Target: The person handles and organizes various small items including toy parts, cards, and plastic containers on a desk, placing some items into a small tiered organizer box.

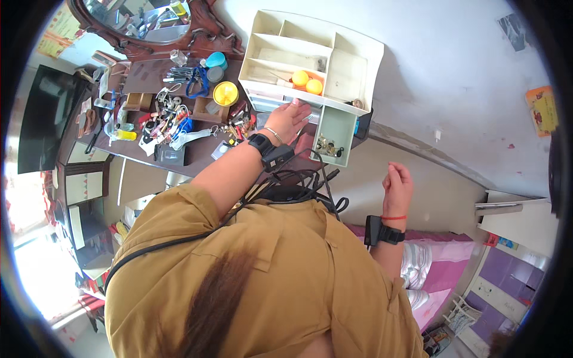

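My left hand (287,122) is stretched forward at the front of a cream plastic organizer (352,65), its fingers apart and nothing seen in them. Just right of those fingers, a pulled-out green-grey drawer (335,128) holds small shiny trinkets (328,147) at its near end. My right hand (398,184) is raised over the floor, to the right of the drawer and away from it. Its fingers are curled in toward the thumb, and whatever they may hold is too small to see. In the organizer's top tray lie orange-yellow round pieces (307,80).
The dark dressing table (206,148) is crowded with cosmetics, a face mask (190,137), a yellow round tub (225,93) and small wooden boxes (209,111). An ornate mirror (143,24) stands behind. Black cables (298,179) hang before my chest. A bed (439,262) is at the right.
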{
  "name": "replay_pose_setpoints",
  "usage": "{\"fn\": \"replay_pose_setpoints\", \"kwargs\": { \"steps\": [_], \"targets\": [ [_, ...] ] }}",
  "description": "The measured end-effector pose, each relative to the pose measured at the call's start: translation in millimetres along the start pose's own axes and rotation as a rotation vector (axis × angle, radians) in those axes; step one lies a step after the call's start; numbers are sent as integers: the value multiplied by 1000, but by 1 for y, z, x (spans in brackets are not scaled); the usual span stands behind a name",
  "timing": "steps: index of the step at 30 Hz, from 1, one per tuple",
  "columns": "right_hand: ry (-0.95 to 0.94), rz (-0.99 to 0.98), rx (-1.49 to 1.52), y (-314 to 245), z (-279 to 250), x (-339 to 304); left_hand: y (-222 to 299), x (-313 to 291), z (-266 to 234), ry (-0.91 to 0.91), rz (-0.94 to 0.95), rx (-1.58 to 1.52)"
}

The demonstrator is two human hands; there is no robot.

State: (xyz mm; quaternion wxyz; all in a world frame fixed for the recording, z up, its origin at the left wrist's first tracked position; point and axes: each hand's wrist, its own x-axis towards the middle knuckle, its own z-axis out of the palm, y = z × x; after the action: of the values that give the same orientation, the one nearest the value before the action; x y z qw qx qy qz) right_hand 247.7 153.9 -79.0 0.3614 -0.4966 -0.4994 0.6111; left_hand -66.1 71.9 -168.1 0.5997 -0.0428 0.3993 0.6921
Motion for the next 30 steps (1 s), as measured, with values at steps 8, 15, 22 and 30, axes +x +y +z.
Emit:
{"fn": "replay_pose_setpoints", "kwargs": {
  "steps": [8, 15, 22, 30],
  "targets": [
    [-89, 3, -32, 2, 26, 7, 13, -18, -22, -72, -37, -34],
    [-159, -17, -99, -3, 62, 3, 32, -38, -151, 381, 180, 557],
    [-184, -35, -137, 5, 95, -9, 48, -54, -269, 566, 138, 672],
    [-192, -43, -168, 15, 115, -29, 35, -47, -276, 496, 163, 1420]
  ]
}}
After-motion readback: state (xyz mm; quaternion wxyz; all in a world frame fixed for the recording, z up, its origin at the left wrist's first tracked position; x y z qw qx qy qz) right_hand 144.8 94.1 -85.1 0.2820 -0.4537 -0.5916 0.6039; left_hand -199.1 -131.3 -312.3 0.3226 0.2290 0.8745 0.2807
